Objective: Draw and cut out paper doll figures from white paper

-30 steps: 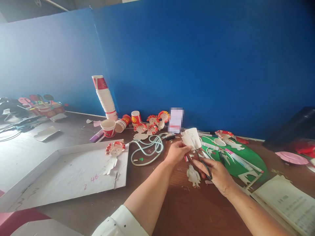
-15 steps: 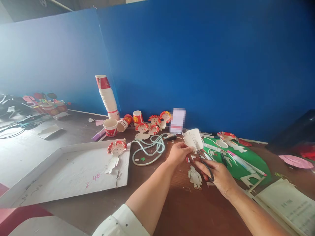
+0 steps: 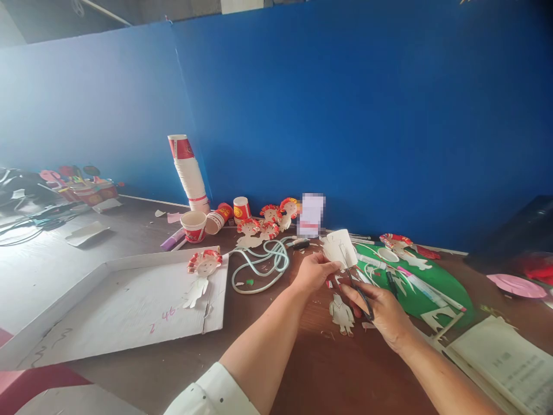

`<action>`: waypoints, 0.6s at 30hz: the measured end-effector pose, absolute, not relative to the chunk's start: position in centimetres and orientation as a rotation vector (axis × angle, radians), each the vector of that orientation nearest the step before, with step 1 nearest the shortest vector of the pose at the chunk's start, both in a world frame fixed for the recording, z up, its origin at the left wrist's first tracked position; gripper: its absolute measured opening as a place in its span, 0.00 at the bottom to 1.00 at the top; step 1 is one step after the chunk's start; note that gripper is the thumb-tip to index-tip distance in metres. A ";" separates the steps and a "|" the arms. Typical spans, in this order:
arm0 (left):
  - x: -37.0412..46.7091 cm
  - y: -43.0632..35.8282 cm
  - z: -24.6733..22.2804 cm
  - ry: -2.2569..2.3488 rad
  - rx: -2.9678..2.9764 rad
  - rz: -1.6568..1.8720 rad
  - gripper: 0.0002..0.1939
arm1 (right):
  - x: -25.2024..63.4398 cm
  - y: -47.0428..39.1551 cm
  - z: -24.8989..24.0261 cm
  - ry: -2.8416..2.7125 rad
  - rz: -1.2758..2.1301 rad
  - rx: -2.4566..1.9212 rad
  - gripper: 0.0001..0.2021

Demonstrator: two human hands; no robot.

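Pinched in my left hand [image 3: 317, 270] is a white piece of paper [image 3: 339, 246] with a figure drawn on it. My right hand [image 3: 380, 311] grips dark-handled scissors [image 3: 362, 298], whose blades lie against the paper's lower edge. Below them a cut-out paper figure [image 3: 341, 316] lies on the brown table, close to my right fingers. Small paper scraps are scattered around it. On the white cardboard tray [image 3: 125, 305] to the left rests a paper doll [image 3: 204, 263] with a red fringed head.
A tall stack of paper cups [image 3: 190, 176] leans near the blue partition [image 3: 345, 104]. A pale cable [image 3: 259, 288] lies coiled left of my hands. Markers and scraps cover a green sheet [image 3: 458, 294] at right, beside an open book [image 3: 501, 357] and a pink plate [image 3: 516, 285].
The view has shifted slightly. Both hands keep almost the same place, with the paper and scissors still together at its lower edge.
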State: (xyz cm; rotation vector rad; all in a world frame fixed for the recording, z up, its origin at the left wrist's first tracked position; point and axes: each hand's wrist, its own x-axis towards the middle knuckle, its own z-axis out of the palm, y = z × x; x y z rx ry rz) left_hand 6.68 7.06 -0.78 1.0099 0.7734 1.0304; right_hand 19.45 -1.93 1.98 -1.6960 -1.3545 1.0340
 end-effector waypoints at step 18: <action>6.6 6.8 -0.4 0.801 0.993 0.988 0.08 | 20.9 -1.4 0.6 -1.436 1.071 -1.639 0.22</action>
